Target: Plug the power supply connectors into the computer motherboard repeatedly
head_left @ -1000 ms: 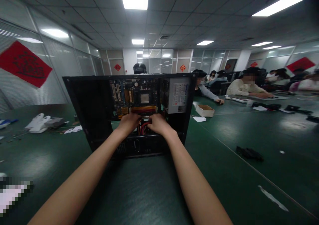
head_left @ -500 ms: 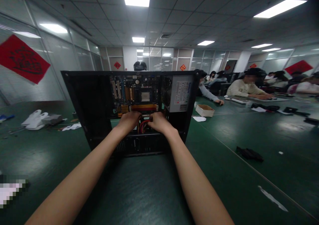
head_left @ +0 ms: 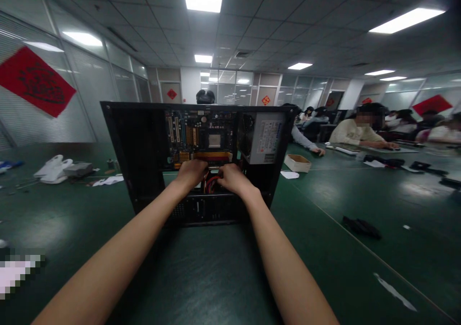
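A black computer case [head_left: 137,157] lies open on the green table [head_left: 216,277], showing its motherboard [head_left: 200,135] and a grey power supply [head_left: 264,138]. Both my hands reach inside, just below the motherboard. My left hand [head_left: 190,172] is curled with fingers closed on something I cannot make out. My right hand [head_left: 232,177] is curled too, gripping at a bundle of red cables [head_left: 212,183] between the two hands. The fingertips are hidden behind the knuckles.
A small cardboard box [head_left: 297,162] and paper sit right of the case. A black object [head_left: 361,227] lies at right. White items [head_left: 54,169] lie at left. Several other people sit at the tables at the back right.
The view has shifted slightly so the case sits a bit to the right. Both hands stay inside at the cables, barely moved.
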